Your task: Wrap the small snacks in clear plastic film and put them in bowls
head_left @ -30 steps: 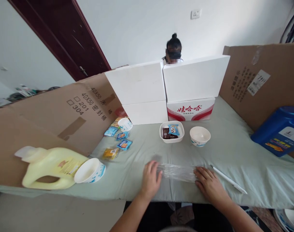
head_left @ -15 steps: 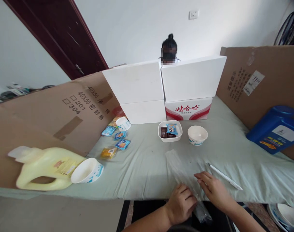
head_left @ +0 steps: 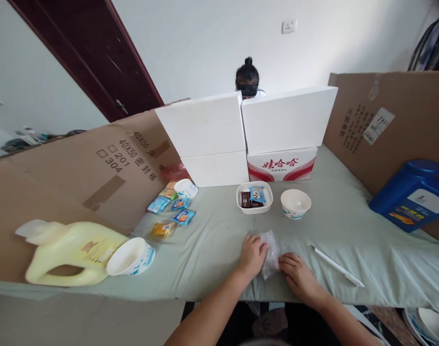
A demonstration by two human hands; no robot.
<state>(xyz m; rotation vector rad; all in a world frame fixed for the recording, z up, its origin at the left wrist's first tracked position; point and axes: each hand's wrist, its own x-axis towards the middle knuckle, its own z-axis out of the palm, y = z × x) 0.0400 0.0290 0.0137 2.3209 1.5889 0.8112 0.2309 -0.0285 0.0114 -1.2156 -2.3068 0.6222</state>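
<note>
A crumpled clear plastic bag (head_left: 271,252) lies bunched on the cloth near the table's front edge, between my two hands. My left hand (head_left: 253,254) has its fingers closed on the bag's left side. On the other side, my right hand (head_left: 301,278) rests palm down with fingers stretched toward the bag, their tips at its right edge. A white pen (head_left: 337,265) lies slantwise to the right of that hand. Beyond the bag are a white tray (head_left: 243,210) with dark brown packets and a blue snack packet (head_left: 257,194), and a paper bowl (head_left: 295,204).
At left, a yellow jug (head_left: 71,250) lies beside a tipped paper bowl (head_left: 132,257). Several snack packets lie near another paper bowl (head_left: 185,188). White boxes (head_left: 212,129) form a back wall, with a person behind. A blue bottle (head_left: 414,197) leans against the right cardboard (head_left: 414,105).
Both hands have moved left, and the left one also forward over the table. The plastic bag, stretched long past the table edge before, is now gathered into a short bunch on the cloth.
</note>
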